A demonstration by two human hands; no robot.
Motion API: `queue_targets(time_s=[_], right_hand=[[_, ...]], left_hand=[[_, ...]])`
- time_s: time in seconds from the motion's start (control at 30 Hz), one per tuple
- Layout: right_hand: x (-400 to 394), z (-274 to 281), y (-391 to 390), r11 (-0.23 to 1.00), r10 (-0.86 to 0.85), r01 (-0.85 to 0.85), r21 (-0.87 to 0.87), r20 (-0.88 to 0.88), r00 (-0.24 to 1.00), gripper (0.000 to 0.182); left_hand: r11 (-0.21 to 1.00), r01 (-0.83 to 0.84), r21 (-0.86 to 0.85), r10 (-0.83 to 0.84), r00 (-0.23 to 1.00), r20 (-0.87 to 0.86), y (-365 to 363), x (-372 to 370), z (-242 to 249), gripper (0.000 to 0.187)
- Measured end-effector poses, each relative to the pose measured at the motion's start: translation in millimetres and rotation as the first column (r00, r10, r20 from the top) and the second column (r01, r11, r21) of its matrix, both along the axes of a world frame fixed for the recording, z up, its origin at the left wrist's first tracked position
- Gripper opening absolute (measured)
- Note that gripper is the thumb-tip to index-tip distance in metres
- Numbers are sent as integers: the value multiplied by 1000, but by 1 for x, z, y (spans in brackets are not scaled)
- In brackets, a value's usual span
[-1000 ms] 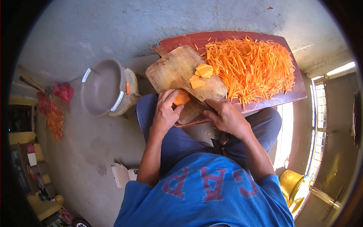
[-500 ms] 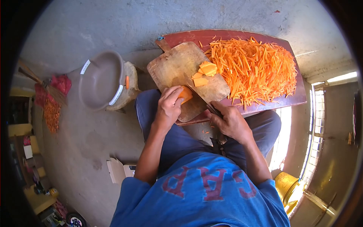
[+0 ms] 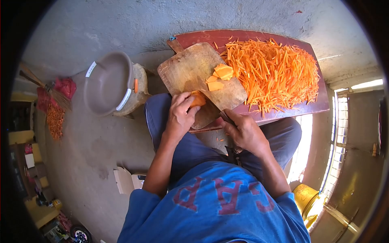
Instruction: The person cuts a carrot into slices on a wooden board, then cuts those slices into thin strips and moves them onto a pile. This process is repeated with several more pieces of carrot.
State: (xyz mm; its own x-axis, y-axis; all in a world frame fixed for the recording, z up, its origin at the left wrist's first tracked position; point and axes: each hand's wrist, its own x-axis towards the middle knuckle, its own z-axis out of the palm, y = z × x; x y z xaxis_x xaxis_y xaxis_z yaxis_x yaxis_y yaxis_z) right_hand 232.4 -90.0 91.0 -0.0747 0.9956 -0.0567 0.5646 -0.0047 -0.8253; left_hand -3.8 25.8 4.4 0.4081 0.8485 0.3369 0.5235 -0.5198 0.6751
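On the lower part of a worn wooden cutting board, my left hand is closed around an orange carrot chunk, fingertips curled over its near side. My right hand grips the handle of a knife at the board's right edge. The blade slants up and left from that hand to the chunk's right side; the fingers hide most of the handle. Flat carrot slices lie stacked further up the board. Beside them a large heap of carrot strips covers much of the red tabletop.
A grey-brown basin rests on a stool to the left, with a small carrot piece nearby. A broom and a red bag are further left. A yellow bucket stands at lower right. A wall backs the table.
My right hand has shifted slightly left with the knife. My left thumb has moved up a little against the carrot chunk. The slices and the heap look the same.
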Motion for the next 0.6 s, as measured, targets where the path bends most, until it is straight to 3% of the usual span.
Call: queue_targets(time_s=[0.13, 0.27, 0.37, 0.6], right_hand=[[1, -4, 2, 1000, -16, 16, -5, -55, 998, 26], [0, -8, 3, 1000, -22, 23, 17, -40, 999, 25], [-1, 2, 2, 991, -79, 74, -109, -41, 996, 25], [2, -1, 5, 999, -40, 40, 1, 2, 999, 28]], left_hand=[[998, -7, -57, 7, 1000, -6, 1, 4, 5, 41], [998, 28, 57, -25, 998, -53, -1, 4, 4, 41], [997, 64, 52, -59, 995, -81, 5, 4, 6, 42], [994, 90, 65, -82, 989, -119, 7, 4, 7, 44]])
